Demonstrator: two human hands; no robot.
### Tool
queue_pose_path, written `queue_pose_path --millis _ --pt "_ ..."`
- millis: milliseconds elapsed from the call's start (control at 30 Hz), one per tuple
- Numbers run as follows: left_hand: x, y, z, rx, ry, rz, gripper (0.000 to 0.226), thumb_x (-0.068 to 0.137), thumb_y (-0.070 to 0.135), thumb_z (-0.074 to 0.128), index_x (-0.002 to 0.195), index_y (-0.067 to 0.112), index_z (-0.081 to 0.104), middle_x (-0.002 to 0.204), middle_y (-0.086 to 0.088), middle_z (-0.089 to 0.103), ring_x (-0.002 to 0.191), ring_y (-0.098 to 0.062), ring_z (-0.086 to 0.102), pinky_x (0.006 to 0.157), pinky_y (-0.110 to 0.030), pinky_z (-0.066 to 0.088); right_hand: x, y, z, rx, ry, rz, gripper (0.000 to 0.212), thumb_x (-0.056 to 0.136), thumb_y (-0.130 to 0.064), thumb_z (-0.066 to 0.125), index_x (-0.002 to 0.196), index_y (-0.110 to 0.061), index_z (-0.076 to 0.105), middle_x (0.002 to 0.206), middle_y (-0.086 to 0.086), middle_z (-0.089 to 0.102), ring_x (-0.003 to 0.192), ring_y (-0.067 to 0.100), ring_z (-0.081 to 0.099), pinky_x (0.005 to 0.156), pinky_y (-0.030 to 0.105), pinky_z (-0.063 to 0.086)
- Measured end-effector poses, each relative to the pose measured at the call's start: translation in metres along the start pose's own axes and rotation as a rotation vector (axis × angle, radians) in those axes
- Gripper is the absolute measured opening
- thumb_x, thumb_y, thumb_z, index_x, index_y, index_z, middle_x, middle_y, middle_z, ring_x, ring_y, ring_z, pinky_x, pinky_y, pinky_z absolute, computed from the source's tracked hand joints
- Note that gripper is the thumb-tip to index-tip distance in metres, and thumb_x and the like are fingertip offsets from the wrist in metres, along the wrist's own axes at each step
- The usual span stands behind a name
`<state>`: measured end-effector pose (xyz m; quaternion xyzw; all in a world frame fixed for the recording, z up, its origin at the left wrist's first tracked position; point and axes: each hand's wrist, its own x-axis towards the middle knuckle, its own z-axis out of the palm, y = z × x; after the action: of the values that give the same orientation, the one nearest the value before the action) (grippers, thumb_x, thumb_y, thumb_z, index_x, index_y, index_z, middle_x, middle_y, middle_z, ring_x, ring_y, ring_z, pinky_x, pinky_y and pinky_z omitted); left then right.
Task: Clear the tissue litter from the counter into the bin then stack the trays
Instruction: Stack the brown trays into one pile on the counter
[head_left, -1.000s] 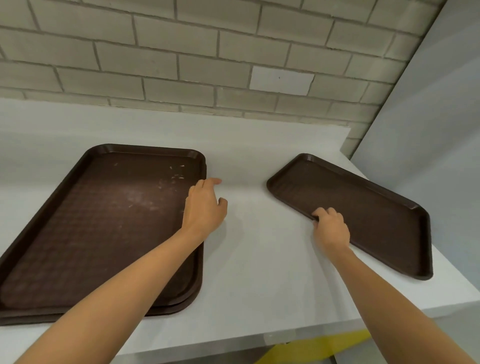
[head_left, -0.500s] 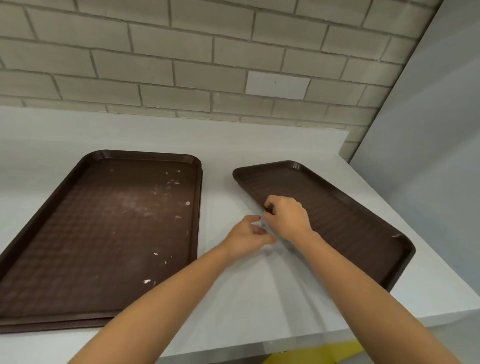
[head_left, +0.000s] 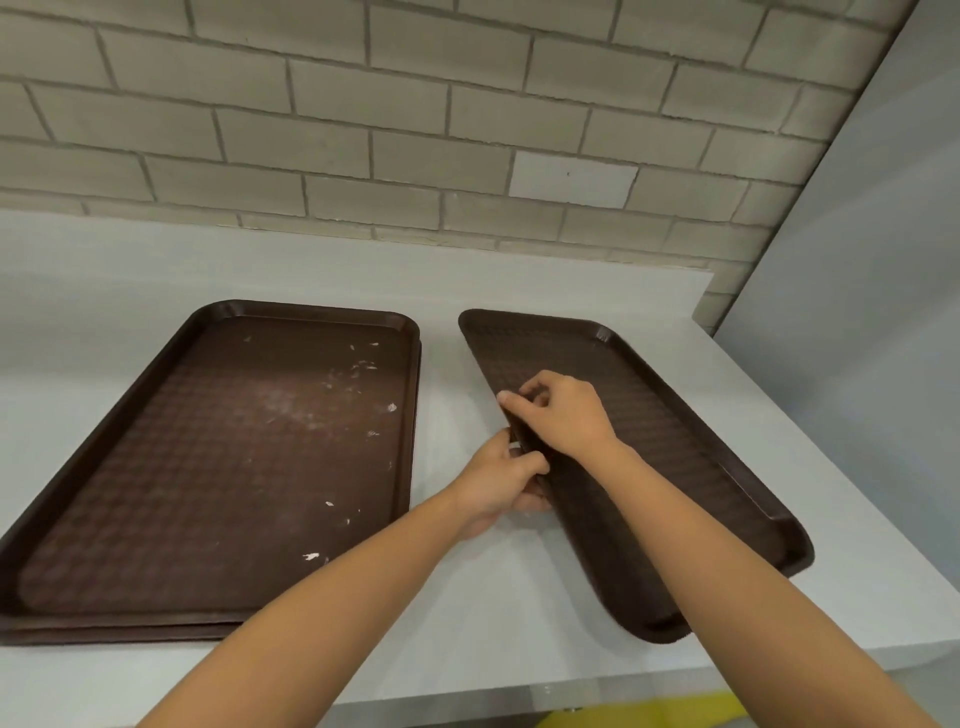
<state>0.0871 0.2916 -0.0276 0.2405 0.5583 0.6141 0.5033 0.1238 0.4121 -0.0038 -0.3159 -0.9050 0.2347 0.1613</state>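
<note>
Counter (head_left: 467, 597) – both hands (head_left: 563, 415) grip right tray (head_left: 675, 441) edge, fingertips hidden.

Both bare forearms reach forward and converge. The right hand (head_left: 563, 415) lies knuckles-up, fingers curled over the left rim of the right-hand tray (head_left: 691, 441). The left hand (head_left: 501, 483) sits just below it, fingers tucked under that same rim, thumb on top.

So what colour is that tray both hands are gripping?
Dark brown, with a fine grid texture; the rectangular plastic tray on the right shows best in the head view.
</note>
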Motion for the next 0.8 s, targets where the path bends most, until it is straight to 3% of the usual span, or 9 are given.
queue_pose_path --millis 167,367,500,600,733,800 --pt "-0.013 0.02 -0.021 0.121 0.043 0.075 0.035 0.091 0.004 0.047 0.125 0.012 0.044 0.096 -0.005 0.065 0.075 -0.015 0.066 0.064 -0.027 0.056 0.011 0.018 -0.013 -0.038 0.101 0.065 0.045 0.089 -0.052 0.051 0.113 -0.016 0.064 0.113 0.008 0.058 0.104 0.023 0.057 0.092 0.037 0.047" --pt "-0.036 0.042 -0.064 0.19 0.158 0.076 0.028 0.092 0.007 0.039 0.115 0.011 0.055 0.092 -0.001 0.066 0.078 -0.014 0.062 0.058 -0.022 0.049 0.013 0.02 -0.017 -0.263 0.016 0.237 0.055 0.092 -0.053 0.044 0.134 -0.018 0.047 0.142 0.011 0.039 0.131 0.031 0.035 0.106 0.049 0.033" --pt "-0.049 0.05 -0.101 0.138 0.283 0.049 0.026 0.088 0.002 0.037 0.099 0.004 0.061 0.09 -0.007 0.066 0.085 -0.025 0.061 0.078 -0.036 0.049 0.006 0.018 -0.005 -0.277 0.035 0.31 0.066 0.091 -0.051 0.046 0.144 -0.014 0.031 0.148 0.013 0.031 0.137 0.031 0.029 0.111 0.049 0.028" --pt "-0.062 0.054 -0.128 0.111 0.349 0.03 0.025 0.085 0.002 0.038 0.088 0.005 0.063 0.084 -0.01 0.066 0.082 -0.028 0.06 0.085 -0.043 0.047 0.002 0.009 0.005 -0.264 0.069 0.385 0.068 0.092 -0.051 0.045 0.144 -0.012 0.026 0.149 0.014 0.029 0.137 0.033 0.028 0.112 0.05 0.025" --pt "-0.081 0.059 -0.16 0.046 0.408 0.038 0.029 0.085 0.001 0.038 0.084 0.008 0.067 0.077 -0.01 0.068 0.073 -0.026 0.061 0.086 -0.044 0.049 0.001 -0.013 0.02 -0.166 0.035 0.459 0.063 0.092 -0.047 0.047 0.139 -0.008 0.029 0.14 0.016 0.039 0.124 0.036 0.044 0.102 0.049 0.04" --pt "-0.09 0.06 -0.175 0.034 0.435 0.034 0.028 0.085 0.001 0.04 0.084 0.007 0.066 0.074 -0.01 0.067 0.07 -0.025 0.062 0.078 -0.04 0.051 0.0 -0.024 0.029 -0.088 0.022 0.463 0.057 0.093 -0.038 0.047 0.137 -0.006 0.03 0.136 0.016 0.044 0.117 0.037 0.05 0.096 0.046 0.044"
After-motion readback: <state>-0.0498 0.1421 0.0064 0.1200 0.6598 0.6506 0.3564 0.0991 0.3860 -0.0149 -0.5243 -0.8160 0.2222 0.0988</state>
